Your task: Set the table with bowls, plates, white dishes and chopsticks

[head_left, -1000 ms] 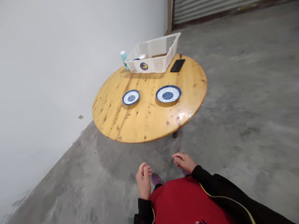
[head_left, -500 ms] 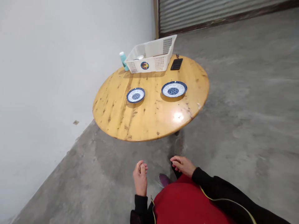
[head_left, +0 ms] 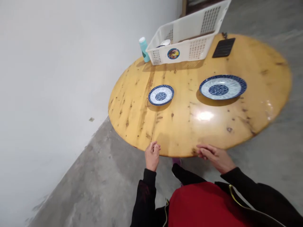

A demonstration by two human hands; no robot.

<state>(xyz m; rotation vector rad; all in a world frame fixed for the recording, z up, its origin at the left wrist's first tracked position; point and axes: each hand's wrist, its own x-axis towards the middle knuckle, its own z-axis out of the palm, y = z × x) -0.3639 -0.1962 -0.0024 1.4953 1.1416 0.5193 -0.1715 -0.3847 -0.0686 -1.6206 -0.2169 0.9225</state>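
My left hand [head_left: 152,155] is loosely curled at the near edge of the round wooden table [head_left: 132,126], with nothing visible in its fingers. To the right, my right hand [head_left: 214,156] hovers by the same edge, fingers folded together and no object showing. Beyond the left hand lies a smaller blue-and-white plate [head_left: 161,96]; a second rim seems to show beneath it. A larger blue-and-white plate [head_left: 222,88] rests farther right. Both hands are apart from the plates.
At the back of the table stands a white plastic basket [head_left: 184,54] with a few partly hidden items inside. A teal bottle [head_left: 144,49] is left of it, a flat black object [head_left: 223,48] right of it. A white wall [head_left: 59,78] rises on the left.
The table and plates appear closer and larger as I have moved forward. Both hands have come up from over the floor to the table's near edge, still curled.
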